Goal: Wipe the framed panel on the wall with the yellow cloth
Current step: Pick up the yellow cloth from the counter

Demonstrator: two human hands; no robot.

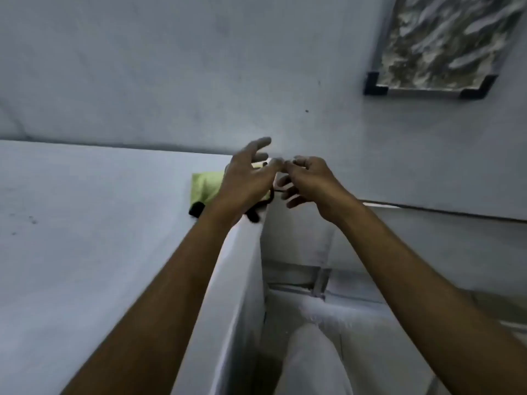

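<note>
Yellow cloth (204, 185) lies on the white ledge (99, 223) beneath the left hand (245, 181), fingers spread and empty. Right hand (310, 183) loosely curled, empty; framed panel (439, 44) up right.

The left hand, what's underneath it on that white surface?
Under the left hand a yellow cloth lies on the white surface, near its corner. A black cord or strap shows at its edge. The hand covers the cloth's right part, so nothing there can be made out.

white counter top (85, 238), flat against wall; yellow cloth (204, 185) with black edging lies near its right edge.
</note>
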